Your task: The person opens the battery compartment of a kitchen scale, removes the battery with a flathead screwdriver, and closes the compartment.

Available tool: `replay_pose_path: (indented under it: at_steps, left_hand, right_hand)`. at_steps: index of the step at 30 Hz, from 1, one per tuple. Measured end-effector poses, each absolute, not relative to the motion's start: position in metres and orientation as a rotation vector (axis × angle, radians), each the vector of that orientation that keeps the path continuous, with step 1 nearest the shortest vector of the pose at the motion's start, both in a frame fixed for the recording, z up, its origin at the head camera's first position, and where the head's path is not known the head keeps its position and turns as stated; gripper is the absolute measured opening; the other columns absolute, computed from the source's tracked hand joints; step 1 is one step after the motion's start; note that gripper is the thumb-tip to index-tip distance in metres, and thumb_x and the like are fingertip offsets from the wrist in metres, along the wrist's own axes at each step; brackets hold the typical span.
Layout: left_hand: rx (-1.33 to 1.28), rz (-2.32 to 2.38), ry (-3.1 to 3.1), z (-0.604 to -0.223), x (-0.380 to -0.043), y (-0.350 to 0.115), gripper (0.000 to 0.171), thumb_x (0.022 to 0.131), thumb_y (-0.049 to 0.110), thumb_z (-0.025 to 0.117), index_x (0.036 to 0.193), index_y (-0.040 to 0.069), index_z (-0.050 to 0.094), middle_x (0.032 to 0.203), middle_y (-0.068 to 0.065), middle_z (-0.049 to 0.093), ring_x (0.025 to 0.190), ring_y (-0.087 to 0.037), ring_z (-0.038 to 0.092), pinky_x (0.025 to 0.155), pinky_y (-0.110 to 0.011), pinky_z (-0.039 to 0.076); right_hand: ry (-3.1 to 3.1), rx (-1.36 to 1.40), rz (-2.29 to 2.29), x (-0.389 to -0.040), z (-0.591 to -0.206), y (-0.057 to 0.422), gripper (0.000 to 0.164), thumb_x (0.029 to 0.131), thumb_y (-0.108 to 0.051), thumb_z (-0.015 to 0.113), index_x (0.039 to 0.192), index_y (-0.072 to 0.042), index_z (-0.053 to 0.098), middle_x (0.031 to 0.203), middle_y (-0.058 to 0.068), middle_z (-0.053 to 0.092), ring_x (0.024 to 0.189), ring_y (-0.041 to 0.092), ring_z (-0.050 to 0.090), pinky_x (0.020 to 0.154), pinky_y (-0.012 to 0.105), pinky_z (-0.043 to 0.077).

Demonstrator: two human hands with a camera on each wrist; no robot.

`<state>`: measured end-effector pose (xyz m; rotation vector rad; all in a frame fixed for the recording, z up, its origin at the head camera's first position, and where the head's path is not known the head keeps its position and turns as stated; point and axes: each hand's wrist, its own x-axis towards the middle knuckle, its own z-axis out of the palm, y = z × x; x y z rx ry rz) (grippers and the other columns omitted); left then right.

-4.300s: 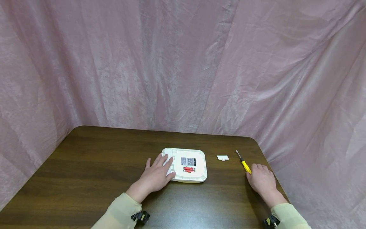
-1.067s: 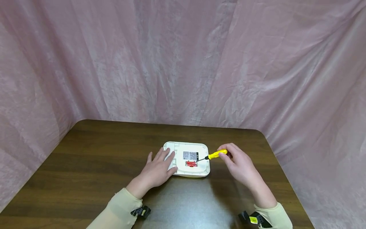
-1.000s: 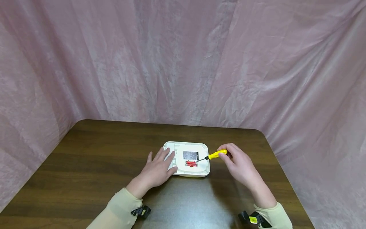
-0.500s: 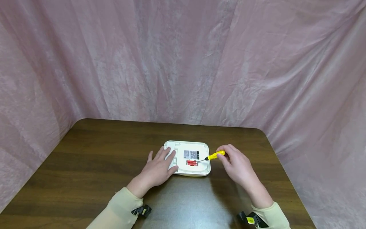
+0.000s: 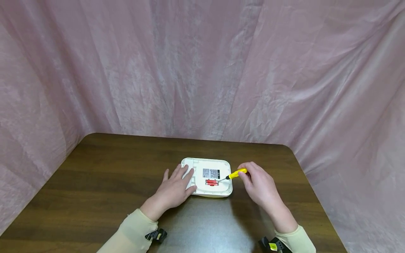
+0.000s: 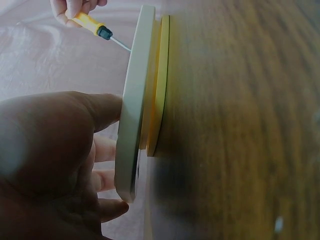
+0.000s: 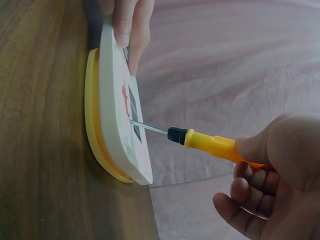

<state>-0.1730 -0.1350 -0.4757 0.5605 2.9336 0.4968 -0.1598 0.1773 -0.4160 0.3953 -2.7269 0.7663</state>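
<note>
A white, rounded-square device [image 5: 223, 189] lies on the table, its labelled side up. Red batteries [image 5: 211, 182] sit in its small compartment, below a grey label [image 5: 210, 173]. My left hand [image 5: 172, 191] rests with spread fingers on the device's left part. With thumb and fingers my right hand [image 5: 261, 186] pinches the handle of a yellow screwdriver [image 5: 236, 173]. The screwdriver's metal tip is at the right end of the batteries. The right wrist view shows the shaft slanting down to the compartment, the screwdriver [image 7: 212, 144] held near its handle's end.
Beneath the white body, a yellow part [image 7: 91, 100] meets the dark wooden table [image 5: 126, 168]. Pink curtains [image 5: 202, 70] hang behind the table and along its sides.
Since the oldest frame, my right hand has brought the screwdriver from the table's right side to the batteries. Within the last second it has shifted slightly left and down. My left hand stays put.
</note>
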Motion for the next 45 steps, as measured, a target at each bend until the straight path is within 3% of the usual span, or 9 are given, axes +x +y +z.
replay_pose_path:
  at_steps: [16, 24, 45]
  left_hand:
    - [0.579, 0.507, 2.945, -0.471, -0.169, -0.135, 0.068, 0.115, 0.046, 0.059, 0.170, 0.009, 0.044, 0.178, -0.018, 0.032, 0.167, -0.043, 0.020, 0.126, -0.077, 0.015]
    - [0.580, 0.520, 2.945, -0.472, -0.169, -0.135, 0.068, 0.115, 0.047, 0.059, 0.170, 0.009, 0.044, 0.178, -0.019, 0.031, 0.167, -0.043, 0.019, 0.125, -0.078, 0.015]
    - [0.593, 0.492, 2.950, -0.474, -0.172, -0.136, 0.069, 0.115, 0.049, 0.057, 0.171, 0.010, 0.043, 0.178, -0.018, 0.031, 0.167, -0.043, 0.020, 0.125, -0.079, 0.015]
  right_hand:
    - [-2.697, 0.342, 0.744, -0.165, -0.417, 0.173, 0.004, 0.105, -0.012, 0.072, 0.104, -0.012, 0.076, 0.094, -0.001, 0.068, 0.078, 0.021, 0.058, 0.071, 0.043, 0.049]
    - [-2.750, 0.248, 0.745, -0.167, -0.417, 0.177, 0.006, 0.107, -0.016, 0.073, 0.108, -0.011, 0.075, 0.086, 0.002, 0.064, 0.074, 0.024, 0.055, 0.070, 0.045, 0.047]
    - [-2.799, 0.073, 0.778, -0.170, -0.419, 0.185, 0.027, 0.111, -0.036, 0.069, 0.099, -0.013, 0.076, 0.070, -0.002, 0.051, 0.069, 0.023, 0.053, 0.066, 0.041, 0.041]
